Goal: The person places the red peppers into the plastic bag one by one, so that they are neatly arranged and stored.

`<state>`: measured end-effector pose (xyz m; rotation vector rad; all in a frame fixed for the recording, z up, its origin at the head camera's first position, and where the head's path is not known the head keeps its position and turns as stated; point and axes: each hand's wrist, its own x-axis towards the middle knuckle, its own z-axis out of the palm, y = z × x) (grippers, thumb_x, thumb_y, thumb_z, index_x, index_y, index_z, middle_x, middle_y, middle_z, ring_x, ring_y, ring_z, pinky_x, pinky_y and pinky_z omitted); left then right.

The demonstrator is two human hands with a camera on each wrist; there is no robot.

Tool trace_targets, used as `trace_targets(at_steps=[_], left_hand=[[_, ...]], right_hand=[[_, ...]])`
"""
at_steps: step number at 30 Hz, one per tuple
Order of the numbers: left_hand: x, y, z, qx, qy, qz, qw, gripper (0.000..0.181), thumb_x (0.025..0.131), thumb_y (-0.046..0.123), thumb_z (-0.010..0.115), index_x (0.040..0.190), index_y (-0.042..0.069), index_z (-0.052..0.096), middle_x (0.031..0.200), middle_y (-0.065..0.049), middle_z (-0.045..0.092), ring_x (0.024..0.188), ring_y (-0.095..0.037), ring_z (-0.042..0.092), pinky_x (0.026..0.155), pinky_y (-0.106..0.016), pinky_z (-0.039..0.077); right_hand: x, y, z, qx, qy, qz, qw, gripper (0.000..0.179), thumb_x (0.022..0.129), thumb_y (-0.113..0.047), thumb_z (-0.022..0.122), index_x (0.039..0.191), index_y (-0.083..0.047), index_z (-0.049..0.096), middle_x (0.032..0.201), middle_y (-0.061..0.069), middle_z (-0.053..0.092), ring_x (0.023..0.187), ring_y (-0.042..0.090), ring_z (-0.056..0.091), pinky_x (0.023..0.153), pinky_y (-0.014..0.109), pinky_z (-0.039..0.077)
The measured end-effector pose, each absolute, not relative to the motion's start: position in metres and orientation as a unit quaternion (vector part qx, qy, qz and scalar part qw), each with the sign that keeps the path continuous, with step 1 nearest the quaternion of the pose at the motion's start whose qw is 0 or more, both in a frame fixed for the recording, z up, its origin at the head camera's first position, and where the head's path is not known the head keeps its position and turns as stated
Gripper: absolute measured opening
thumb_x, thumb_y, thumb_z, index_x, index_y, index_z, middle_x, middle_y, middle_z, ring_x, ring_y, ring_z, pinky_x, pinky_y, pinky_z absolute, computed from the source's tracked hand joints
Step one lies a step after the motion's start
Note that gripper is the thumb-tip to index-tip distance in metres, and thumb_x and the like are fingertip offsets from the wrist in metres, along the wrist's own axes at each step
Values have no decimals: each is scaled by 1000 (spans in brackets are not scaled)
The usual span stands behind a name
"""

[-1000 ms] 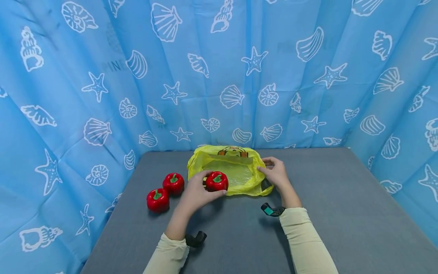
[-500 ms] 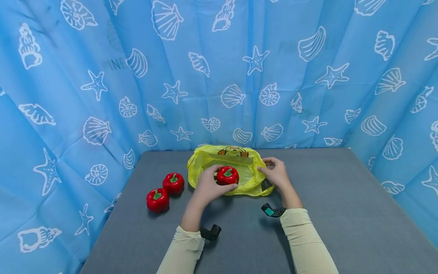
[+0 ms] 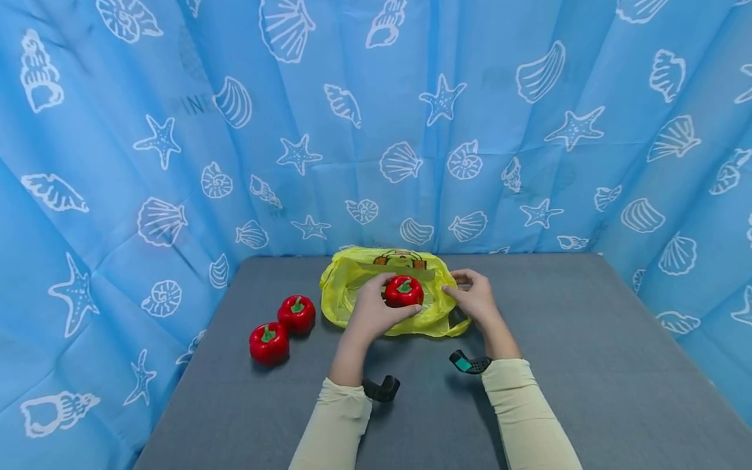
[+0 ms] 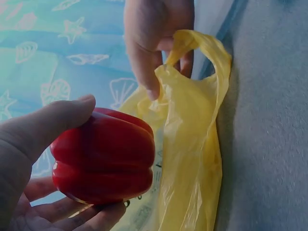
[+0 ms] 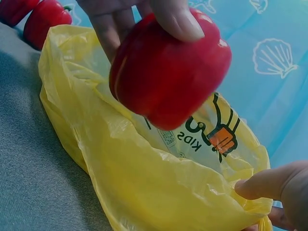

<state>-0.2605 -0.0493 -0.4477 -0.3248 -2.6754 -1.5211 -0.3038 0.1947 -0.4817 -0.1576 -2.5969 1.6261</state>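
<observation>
My left hand [image 3: 374, 309] grips a red bell pepper [image 3: 404, 291] with a green stem, thumb on one side and fingers on the other. In the right wrist view this pepper [image 5: 169, 72] hangs over the open mouth of a yellow plastic bag [image 5: 139, 173]. My right hand [image 3: 472, 298] pinches the bag's right rim between thumb and fingers; in the left wrist view a handle loop [image 4: 219, 57] hangs beside that hand. The yellow bag [image 3: 341, 313] lies on the table with its mouth spread toward me and printing on its inner far side.
Two more red bell peppers, a far one [image 3: 296, 315] and a nearer one [image 3: 269, 344], stand side by side left of the bag on the grey table [image 3: 564, 339]. A blue curtain with white shells [image 3: 376, 130] hangs behind the table and along both sides.
My left hand has carried the pepper rightward and slightly away from me, from the bag's near left edge to over its mouth. The right hand keeps its place on the rim.
</observation>
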Motion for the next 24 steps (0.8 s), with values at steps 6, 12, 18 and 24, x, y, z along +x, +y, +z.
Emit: trace_targets(at_steps=[6,12,18,24], left_hand=[[-269,-42,-450,-100,-859,-501,15,86,82,43,92,152,12,53,148,-5,60,136,-28,59,103,-49,60],[-272,-41,-454,-101,-857,-506,8,86,83,42,91,153,13,52,151,-5,58,138,-28,56,104,-50,59],[-273,-48,-459,-96,-863,-496,17,85,83,42,91,153,12,52,150,-7,59,138,-30,56,104,-51,59],[-277,-43,-464,-102,-857,-504,27,81,85,38,89,152,9,53,148,-10,61,135,-31,59,105,-52,59]], right_hand=[[-303,196,-479,-47,-845,531,38,43,101,-20,73,139,-1,63,136,24,63,123,39,65,99,46,61],[-302,193,-481,-46,-844,533,34,42,101,-20,73,138,-2,64,135,23,64,123,39,65,97,45,61],[-301,191,-482,-46,-844,534,33,42,101,-19,74,138,-2,65,133,23,65,121,38,66,95,42,62],[-301,195,-480,-36,-846,530,44,41,101,-17,73,137,0,65,132,26,65,119,39,67,95,44,62]])
